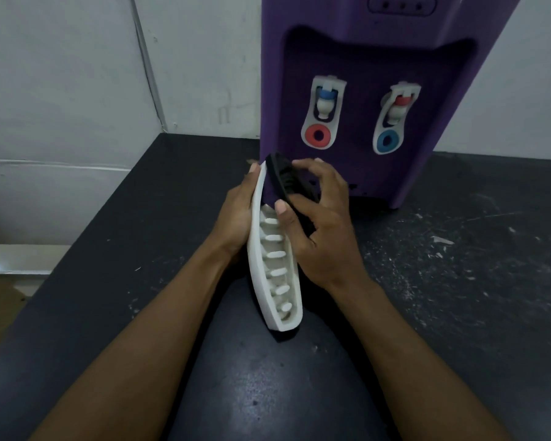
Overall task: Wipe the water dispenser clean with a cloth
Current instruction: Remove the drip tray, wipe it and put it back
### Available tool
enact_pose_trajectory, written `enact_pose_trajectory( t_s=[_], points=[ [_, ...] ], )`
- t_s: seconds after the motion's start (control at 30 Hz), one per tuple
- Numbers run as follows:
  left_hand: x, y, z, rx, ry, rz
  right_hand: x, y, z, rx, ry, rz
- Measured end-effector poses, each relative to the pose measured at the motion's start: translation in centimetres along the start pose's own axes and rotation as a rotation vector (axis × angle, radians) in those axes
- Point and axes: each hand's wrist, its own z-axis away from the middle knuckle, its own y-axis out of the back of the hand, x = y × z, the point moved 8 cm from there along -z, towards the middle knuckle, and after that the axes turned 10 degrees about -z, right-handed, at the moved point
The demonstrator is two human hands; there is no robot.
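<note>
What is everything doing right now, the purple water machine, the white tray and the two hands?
water dispenser: stands upright on the counter.
white tray: off the dispenser, tilted on edge, gripped by the left hand.
black piece: at the tray's top end, pinched by the right hand.
left hand: grips the tray from behind.
right hand: curled round the black piece.

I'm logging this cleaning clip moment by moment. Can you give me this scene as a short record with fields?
unit: purple water dispenser, upright on dark table
taps: blue-capped tap, red-capped tap
left hand: grips white drip tray, tilted on edge
right hand: holds black item at tray's upper end
unclear: whether black item is cloth or grille
</note>
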Motion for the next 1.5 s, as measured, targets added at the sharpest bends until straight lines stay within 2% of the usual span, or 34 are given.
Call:
enact_pose_trajectory(
  t_s=[0.1,0.3,0.57,0.7,0.93,1.0,1.07,1.17,1.23,1.37,1.43,1.5],
  points=[
    [0.4,0.1,0.0,0.007,-0.014,-0.061,0.0,0.3,-0.1,0.054,0.002,0.09],
    [-0.4,-0.1,0.4,-0.019,0.076,0.053,0.7,-1.7,0.4,-0.059,-0.134,-0.276],
    [-1.7,0.1,-0.1,-0.118,0.183,0.263,-0.2,-2.3,0.5,-0.156,-0.056,-0.34],
    [-1.4,0.1,0.1,-0.15,0.163,0.31,-0.9,-2.9,0.8,-0.193,0.019,-0.259],
    [-0.7,1.6,-0.5,-0.004,0.103,0.155,-1.1,-1.0,0.4,-0.031,0.096,0.172],
    [-0.5,1.8,-0.5,0.048,0.084,0.134,-1.4,-1.2,0.5,0.008,0.085,0.167],
    [-0.6,1.6,-0.4,0.062,0.07,0.154,-1.3,-1.9,0.7,0.016,0.027,0.048],
    [-1.1,1.3,-0.5,0.045,0.095,0.211,-0.4,-2.9,0.9,-0.04,-0.071,-0.146],
    [-1.4,1.2,-0.8,0.033,0.099,0.191,0.2,-2.9,0.9,-0.072,-0.114,-0.193],
    [-1.7,1.1,-1.2,0.025,0.094,0.112,0.0,-1.5,0.4,-0.059,-0.052,-0.036],
    [-1.5,1.3,-1.4,0.039,0.08,0.086,0.0,-0.4,0.2,-0.003,0.014,0.073],
    [-1.5,1.3,-1.5,0.032,0.071,0.084,0.1,0.1,0.1,0.05,0.011,0.076]
  ],
)
